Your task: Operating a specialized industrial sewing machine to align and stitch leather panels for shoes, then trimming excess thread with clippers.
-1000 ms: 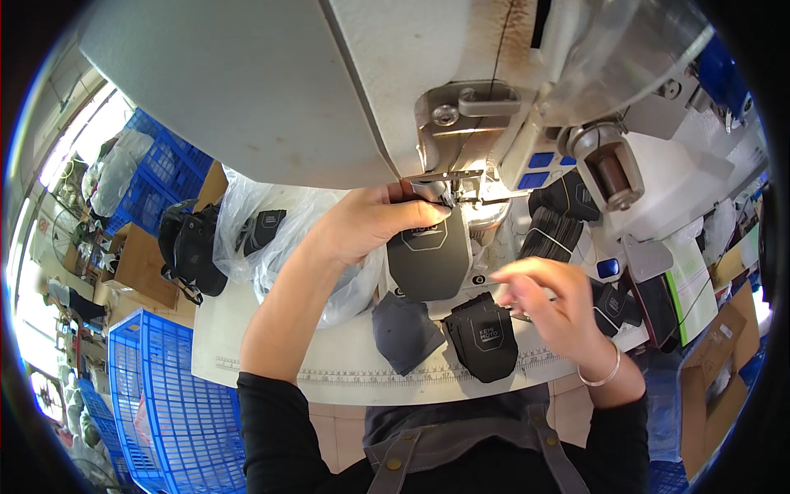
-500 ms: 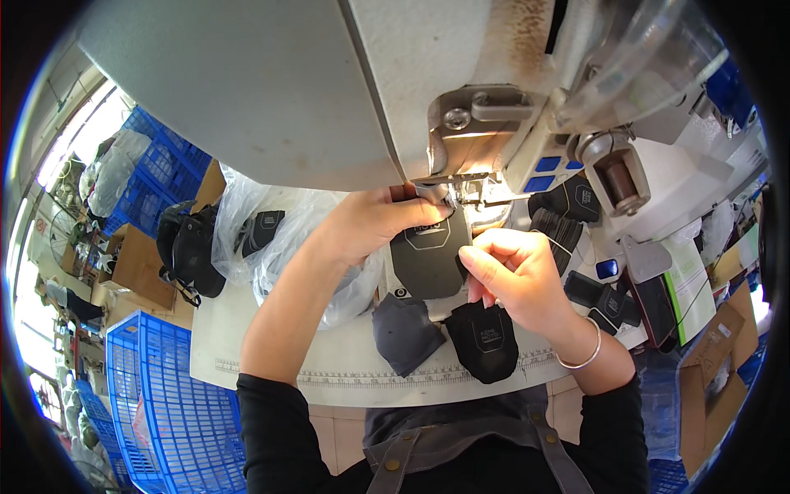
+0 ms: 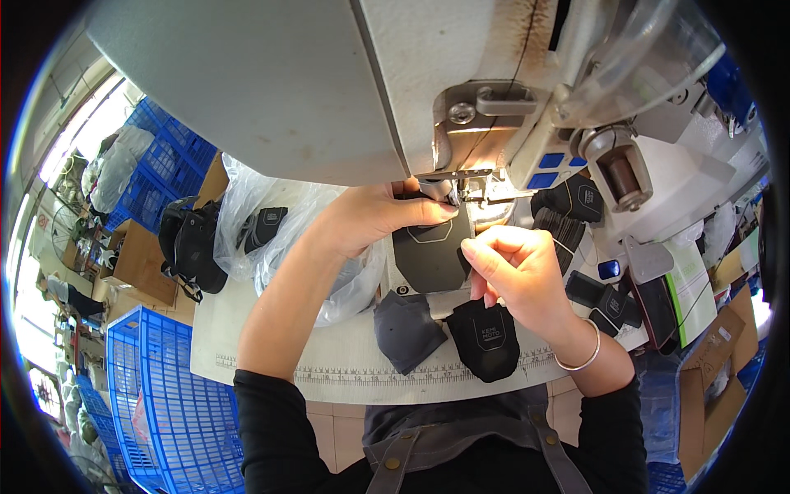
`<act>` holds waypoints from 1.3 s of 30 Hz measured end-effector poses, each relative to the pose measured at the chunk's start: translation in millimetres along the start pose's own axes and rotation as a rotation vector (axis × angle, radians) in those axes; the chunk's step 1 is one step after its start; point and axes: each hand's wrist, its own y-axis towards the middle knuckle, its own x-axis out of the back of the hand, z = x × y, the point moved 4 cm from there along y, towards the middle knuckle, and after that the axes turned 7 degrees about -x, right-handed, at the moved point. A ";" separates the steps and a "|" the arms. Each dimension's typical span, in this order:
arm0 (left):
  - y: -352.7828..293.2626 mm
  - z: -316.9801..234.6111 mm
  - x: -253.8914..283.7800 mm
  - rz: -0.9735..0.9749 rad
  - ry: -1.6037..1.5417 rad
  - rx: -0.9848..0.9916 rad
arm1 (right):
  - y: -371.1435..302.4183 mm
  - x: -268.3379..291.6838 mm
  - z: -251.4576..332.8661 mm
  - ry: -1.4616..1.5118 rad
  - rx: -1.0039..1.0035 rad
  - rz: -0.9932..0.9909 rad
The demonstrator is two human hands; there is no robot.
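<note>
I lose the far fingers of the left hand (image 3: 366,218) beneath the sewing machine (image 3: 247,90), whose far part runs out of view. That hand's thumb covers part of the dark panel (image 3: 429,262). I cannot tell whether the right hand (image 3: 518,276) pinches anything. At far left, a co-worker (image 3: 82,303) is too small to make out.

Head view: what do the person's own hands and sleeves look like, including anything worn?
The left hand and right hand are ungloved. The left sleeve and right sleeve are black, ending well short of the wrists. A thin silvery bangle is worn on the right.
</note>
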 end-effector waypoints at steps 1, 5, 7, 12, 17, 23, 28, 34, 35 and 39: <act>0.2 0.7 0.1 -0.010 -0.012 0.015 | 0.6 -0.1 -0.3 -0.002 0.006 0.003; 1.6 -2.4 -1.7 0.011 -0.052 0.092 | 0.9 0.1 -0.6 -0.010 0.010 0.010; 0.1 -3.4 -1.3 -0.004 -0.050 0.098 | 0.8 -0.5 -0.5 -0.011 0.007 0.010; 1.1 -4.1 0.3 -0.004 -0.014 0.089 | 0.3 -1.6 1.6 -0.021 -0.001 0.008; 3.1 2.7 5.8 0.014 -0.051 0.051 | 0.8 -2.0 2.5 -0.045 0.009 -0.036; 2.3 -4.3 2.1 0.013 -0.053 0.095 | 0.2 -1.1 2.6 -0.052 0.020 -0.058; 2.9 -2.0 3.3 0.029 -0.106 0.062 | 0.2 -2.1 4.2 -0.042 0.006 -0.079; 4.3 -0.7 4.3 0.006 -0.118 0.053 | 0.6 -2.4 3.9 -0.043 0.015 -0.078; 4.5 -0.2 4.3 0.018 -0.122 0.065 | 0.9 -2.3 3.5 -0.044 0.012 -0.077; 4.9 -0.2 3.6 0.012 -0.129 0.046 | 0.7 -2.5 4.1 -0.040 0.023 -0.083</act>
